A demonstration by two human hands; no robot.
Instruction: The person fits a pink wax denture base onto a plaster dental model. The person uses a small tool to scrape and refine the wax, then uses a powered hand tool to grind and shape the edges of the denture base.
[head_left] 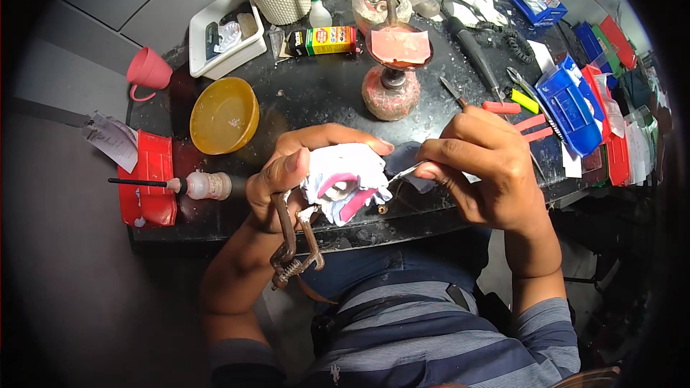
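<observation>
My left hand (282, 165) is wrapped round a white plaster dental cast (335, 161) above the table's front edge. Pink wax (356, 205) lies on the cast's near face. A rusty metal articulator (288, 236) with a spring hangs from the cast below my left thumb. Pinched between my right thumb and fingers is a thin metal carving tool (406, 172), its tip at the cast's right side. My right hand (489, 162) hides most of its handle. Beyond my right knuckles, a pointed blade (451, 89) shows; I cannot tell whether it belongs to that tool.
A wax-stained round pot (390, 97) stands behind the cast, below a pink wax sheet (400, 46). A yellow bowl (224, 116), a small bottle (210, 185) and a red bin (146, 205) are left. Right are a dark handpiece (472, 54), pink wax strips (502, 107) and blue bins (571, 109).
</observation>
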